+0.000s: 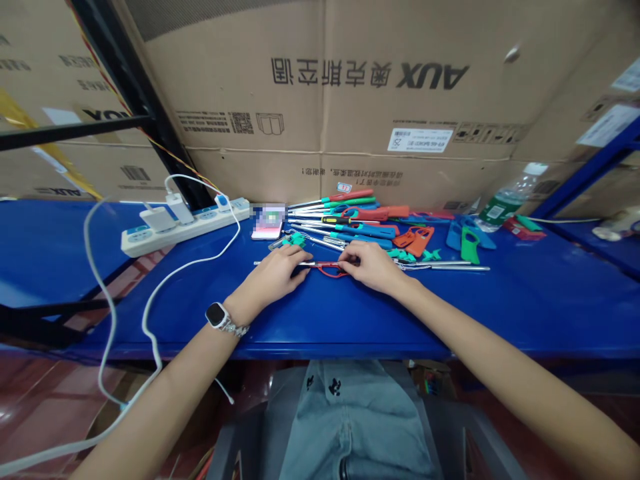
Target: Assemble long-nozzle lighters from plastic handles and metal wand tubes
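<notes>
Close to the near edge of the blue tabletop (295, 307), a red long-necked lighter (329, 272) lies between my hands. My left hand (281, 272) is closed round its metal tube, whose tip sticks out to the left. Its red guard shows beside the fingers of my right hand (373, 265), which pinch the handle end and partly hide it. Just beyond are several assembled long-necked lighters (360, 230) with red, green and blue handles. Loose metal tubes (445, 265) lie to the right of my right hand. Small green plastic parts (295, 240) sit behind my left hand.
A phone (267, 223) and a white power strip (187, 227) with chargers and trailing cables stand left. Orange handle shells (415, 239), blue and green ones (470, 243) and a plastic bottle (510, 200) are right. A large cardboard box (350, 107) backs the table.
</notes>
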Demonstrator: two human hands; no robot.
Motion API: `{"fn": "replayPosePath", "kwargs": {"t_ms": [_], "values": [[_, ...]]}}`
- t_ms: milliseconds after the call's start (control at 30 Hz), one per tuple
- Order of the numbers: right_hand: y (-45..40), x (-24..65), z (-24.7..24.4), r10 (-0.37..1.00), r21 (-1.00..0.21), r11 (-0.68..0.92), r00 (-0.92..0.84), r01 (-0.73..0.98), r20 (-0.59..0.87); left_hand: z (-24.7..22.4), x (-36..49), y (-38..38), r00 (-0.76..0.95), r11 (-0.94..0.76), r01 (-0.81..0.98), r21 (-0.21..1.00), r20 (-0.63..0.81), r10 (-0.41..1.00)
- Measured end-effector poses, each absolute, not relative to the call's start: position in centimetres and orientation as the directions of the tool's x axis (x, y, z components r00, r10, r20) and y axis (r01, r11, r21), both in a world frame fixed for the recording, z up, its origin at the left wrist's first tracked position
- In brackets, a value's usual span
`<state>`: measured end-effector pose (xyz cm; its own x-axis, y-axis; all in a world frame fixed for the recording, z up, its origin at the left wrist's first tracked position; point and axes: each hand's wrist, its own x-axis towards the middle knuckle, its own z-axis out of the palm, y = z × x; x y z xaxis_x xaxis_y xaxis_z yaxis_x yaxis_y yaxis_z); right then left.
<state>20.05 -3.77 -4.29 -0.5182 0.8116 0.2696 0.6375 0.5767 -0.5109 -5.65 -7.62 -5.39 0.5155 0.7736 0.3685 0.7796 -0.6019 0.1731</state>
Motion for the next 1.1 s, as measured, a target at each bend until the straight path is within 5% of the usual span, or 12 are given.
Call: {"fn": "replayPosePath", "kwargs": {"t_ms": [200, 800, 1100], "values": [[-3.9, 20.1, -4.4, 0.782, -0.466, 0.620, -0.546, 0.632, 0.301, -4.9, -6.0, -7.8, 0.502, -0.585, 0.775, 0.237, 0.329, 0.799], [-4.1, 20.0, -3.9, 0.750, -0.469, 0.661, -0.551, 0.586, 0.367, -5.1, -5.3, -8.0, 0.556, -0.632, 0.761, 0.147, 0.353, 0.752], [-5.1, 19.3, -4.7, 0.686, -0.409, 0.723, -0.645, 0.556, 0.337, -6.1, -5.4, -7.2, 0.572, -0.668, 0.711, 0.222, 0.371, 0.732]]}}
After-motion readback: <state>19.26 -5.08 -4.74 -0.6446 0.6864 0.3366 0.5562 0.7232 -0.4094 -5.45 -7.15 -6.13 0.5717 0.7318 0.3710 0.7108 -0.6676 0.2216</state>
